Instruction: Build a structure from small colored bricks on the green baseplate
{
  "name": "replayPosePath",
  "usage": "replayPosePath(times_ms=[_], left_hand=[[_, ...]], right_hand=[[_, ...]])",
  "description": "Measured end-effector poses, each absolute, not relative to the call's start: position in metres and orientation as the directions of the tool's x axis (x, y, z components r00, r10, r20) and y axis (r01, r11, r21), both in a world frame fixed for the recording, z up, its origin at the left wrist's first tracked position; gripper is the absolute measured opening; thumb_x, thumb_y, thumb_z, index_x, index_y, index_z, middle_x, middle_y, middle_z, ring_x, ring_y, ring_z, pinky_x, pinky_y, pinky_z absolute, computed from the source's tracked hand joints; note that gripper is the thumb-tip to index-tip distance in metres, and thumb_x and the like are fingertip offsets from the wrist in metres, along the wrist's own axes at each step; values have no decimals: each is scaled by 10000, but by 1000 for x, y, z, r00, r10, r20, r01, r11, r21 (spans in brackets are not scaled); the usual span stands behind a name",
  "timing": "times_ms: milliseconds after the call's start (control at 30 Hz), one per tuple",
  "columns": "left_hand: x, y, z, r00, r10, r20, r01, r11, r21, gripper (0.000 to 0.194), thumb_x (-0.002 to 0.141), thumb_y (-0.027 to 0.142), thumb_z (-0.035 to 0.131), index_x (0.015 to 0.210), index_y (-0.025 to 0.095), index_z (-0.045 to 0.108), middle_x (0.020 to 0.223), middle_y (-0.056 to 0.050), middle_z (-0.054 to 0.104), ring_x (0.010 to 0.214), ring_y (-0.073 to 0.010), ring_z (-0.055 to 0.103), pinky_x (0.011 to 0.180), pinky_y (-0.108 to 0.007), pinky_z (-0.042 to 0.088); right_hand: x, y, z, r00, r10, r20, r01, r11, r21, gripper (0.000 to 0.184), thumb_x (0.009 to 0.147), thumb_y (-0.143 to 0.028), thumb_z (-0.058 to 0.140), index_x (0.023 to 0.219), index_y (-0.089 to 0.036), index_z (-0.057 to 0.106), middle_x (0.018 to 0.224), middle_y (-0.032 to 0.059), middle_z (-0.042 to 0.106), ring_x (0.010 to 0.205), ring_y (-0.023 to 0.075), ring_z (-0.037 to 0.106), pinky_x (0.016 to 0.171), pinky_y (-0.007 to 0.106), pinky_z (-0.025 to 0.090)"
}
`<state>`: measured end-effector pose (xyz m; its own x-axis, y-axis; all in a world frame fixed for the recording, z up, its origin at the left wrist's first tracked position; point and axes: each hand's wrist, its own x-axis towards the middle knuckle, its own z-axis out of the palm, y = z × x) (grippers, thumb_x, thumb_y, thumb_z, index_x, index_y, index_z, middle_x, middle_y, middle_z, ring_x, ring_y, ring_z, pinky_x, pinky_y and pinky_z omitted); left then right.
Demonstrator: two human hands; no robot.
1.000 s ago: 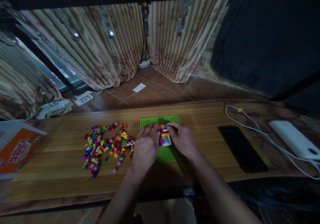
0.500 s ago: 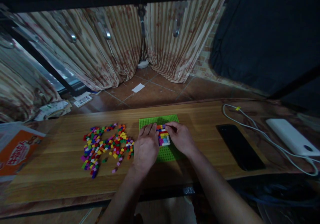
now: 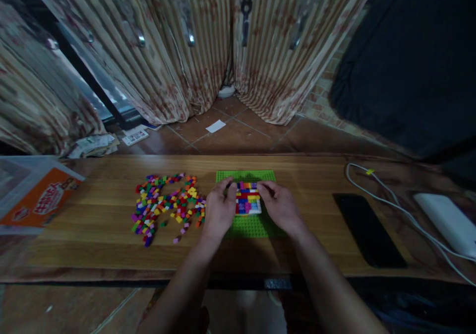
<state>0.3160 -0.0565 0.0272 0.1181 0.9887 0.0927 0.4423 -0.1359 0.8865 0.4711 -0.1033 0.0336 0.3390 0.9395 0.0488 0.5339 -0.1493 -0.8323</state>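
A green studded baseplate lies on the wooden table. Over its middle sits a block of small coloured toy bricks, in rows of red, yellow, blue, purple and white. My left hand grips the block's left edge, its thumb along that side and its fingers curled behind. At the upper right corner of the block, my right hand has its thumb and fingers closed on the edge. Whether the block is lifted off the baseplate I cannot tell. To the left is a spread-out pile of loose toy bricks.
A black phone lies right of my right hand, with a white cable and a white power bank beyond it. At the table's left end stands a clear plastic box with an orange label. Striped curtains hang behind.
The head view has shifted, so the table's things sit differently in the picture. My left hand has turned and uncovered more of the brick block; my right hand has moved to its right edge.
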Motion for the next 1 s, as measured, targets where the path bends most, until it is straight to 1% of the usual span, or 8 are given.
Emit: replayPosePath(times_ms=[67, 167, 233, 300, 400, 533, 700, 1000], left_hand=[[320, -57, 26, 93, 994, 61, 441, -96, 893, 329, 860, 359, 559, 1099, 168, 681, 1119, -89, 707, 1059, -207, 645, 984, -358, 478], [324, -56, 27, 66, 998, -14, 421, -15, 907, 339, 816, 380, 617, 1068, 167, 697, 996, -78, 736, 888, -193, 690, 864, -328, 536], [326, -55, 28, 60, 997, -39, 414, 10, 910, 325, 804, 374, 631, 1047, 170, 704, 920, -63, 744, 799, -179, 695, 801, -311, 550], [326, -54, 30, 56, 998, -16, 435, -10, 900, 295, 797, 353, 640, 1018, 171, 713, 917, -59, 744, 811, -177, 695, 813, -306, 547], [325, -54, 32, 66, 996, 60, 466, -84, 881, 247, 792, 327, 650, 969, 173, 725, 978, -63, 740, 906, -182, 689, 891, -306, 524], [324, -55, 33, 86, 992, 97, 458, -126, 880, 218, 795, 315, 652, 948, 181, 729, 985, -54, 740, 922, -179, 687, 906, -308, 521], [324, -54, 32, 86, 992, 96, 435, -124, 892, 173, 790, 292, 654, 910, 202, 739, 965, -37, 744, 894, -169, 688, 883, -306, 528], [327, -53, 28, 101, 993, 58, 362, -92, 928, 171, 787, 278, 645, 891, 198, 754, 930, -30, 745, 841, -145, 684, 821, -270, 536]], right_hand=[[471, -103, 33, 332, 942, 46, 515, -140, -845, 293, 890, -373, 508, 984, -173, 700, 956, 86, 751, 864, 207, 693, 759, 315, 521], [471, -104, 31, 326, 945, 32, 495, -142, -857, 295, 879, -378, 526, 1005, -172, 695, 965, 89, 751, 858, 207, 696, 763, 322, 528], [470, -104, 31, 329, 944, 23, 488, -149, -860, 292, 874, -377, 533, 999, -170, 696, 957, 91, 753, 851, 208, 699, 756, 322, 531], [470, -103, 31, 335, 942, 18, 483, -156, -862, 284, 868, -375, 543, 990, -172, 699, 943, 89, 755, 835, 206, 701, 741, 318, 534], [469, -103, 31, 337, 941, 18, 473, -153, -867, 278, 861, -374, 552, 982, -174, 702, 931, 86, 757, 818, 205, 701, 726, 317, 536], [469, -102, 30, 337, 941, 20, 461, -147, -875, 280, 860, -372, 553, 981, -168, 700, 925, 91, 755, 819, 210, 701, 732, 327, 537], [469, -102, 29, 341, 939, 35, 465, -136, -875, 272, 860, -371, 556, 978, -173, 700, 920, 87, 755, 809, 206, 699, 727, 325, 535], [468, -102, 31, 336, 941, 26, 468, -143, -872, 264, 863, -349, 554, 979, -163, 700, 931, 94, 753, 825, 206, 698, 744, 326, 530]])
